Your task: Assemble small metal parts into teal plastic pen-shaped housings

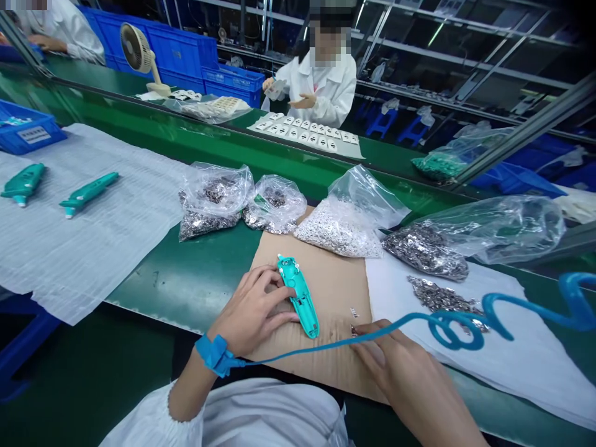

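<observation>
My left hand grips a teal plastic housing, open side up, on a brown cardboard sheet. A blue wrist strap circles my left wrist, and its coiled blue cord runs across the cardboard to the right. My right hand rests at the cardboard's near edge, its fingertips pinching a tiny metal part. Another small metal piece lies on the cardboard close by. The housing's underside is hidden.
Clear bags of silver metal parts line the cardboard's far edge. Loose parts lie on a white sheet to the right. Two teal devices lie on white cloth at left, beside a green conveyor belt. A co-worker sits opposite.
</observation>
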Demonstrator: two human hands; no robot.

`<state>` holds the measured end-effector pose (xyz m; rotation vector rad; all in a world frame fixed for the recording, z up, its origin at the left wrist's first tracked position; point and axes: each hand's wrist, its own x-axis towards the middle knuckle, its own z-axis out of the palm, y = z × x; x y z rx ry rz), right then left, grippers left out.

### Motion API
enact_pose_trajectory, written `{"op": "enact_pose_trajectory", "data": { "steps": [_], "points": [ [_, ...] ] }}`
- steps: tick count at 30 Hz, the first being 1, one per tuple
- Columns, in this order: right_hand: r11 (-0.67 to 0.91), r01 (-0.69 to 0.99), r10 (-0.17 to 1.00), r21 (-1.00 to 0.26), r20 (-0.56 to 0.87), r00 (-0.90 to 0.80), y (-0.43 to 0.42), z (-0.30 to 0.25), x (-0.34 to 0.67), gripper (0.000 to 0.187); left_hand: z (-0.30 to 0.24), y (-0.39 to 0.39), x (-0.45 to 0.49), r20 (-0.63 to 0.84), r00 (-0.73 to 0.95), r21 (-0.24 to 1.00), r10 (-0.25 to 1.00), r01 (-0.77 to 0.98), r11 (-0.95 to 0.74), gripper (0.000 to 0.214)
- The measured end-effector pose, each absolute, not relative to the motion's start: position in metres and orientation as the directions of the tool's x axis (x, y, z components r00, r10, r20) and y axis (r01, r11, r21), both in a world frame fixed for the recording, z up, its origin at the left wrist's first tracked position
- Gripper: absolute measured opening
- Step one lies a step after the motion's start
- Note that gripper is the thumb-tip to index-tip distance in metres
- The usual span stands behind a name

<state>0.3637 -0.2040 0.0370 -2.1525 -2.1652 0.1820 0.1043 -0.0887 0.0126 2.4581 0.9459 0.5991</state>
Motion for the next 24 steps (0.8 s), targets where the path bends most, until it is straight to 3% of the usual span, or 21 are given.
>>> {"op": "enact_pose_trajectory", "data": {
  "steps": [6, 11, 17, 24],
  "points": [
    [0.024, 0.977, 0.997, -0.214, -0.063, -0.038, -0.197, 0.041, 0.354, 0.029, 0.014, -0.088, 0.104, 0.242, 0.675, 0.537, 0.697, 0.505, -0.676, 0.031],
    [0.236, 0.893, 0.928, -0.382, -0.185, -0.324, -0.177, 0.068, 0.342, 0.030, 0.014, -0.090, 0.105, 0.226, 0.674, 0.537, 0.703, 0.516, -0.667, 0.032],
    [0.506, 0.808, 0.779, -0.302, -0.241, -0.579, -0.152, 0.081, 0.332, 0.029, 0.017, -0.091, 0.105, 0.228, 0.679, 0.539, 0.697, 0.508, -0.672, 0.029],
    [0.540, 0.769, 0.726, -0.342, -0.272, -0.632, -0.135, 0.083, 0.337, 0.028, 0.017, -0.092, 0.104, 0.226, 0.673, 0.548, 0.705, 0.510, -0.663, 0.035]
  ]
}}
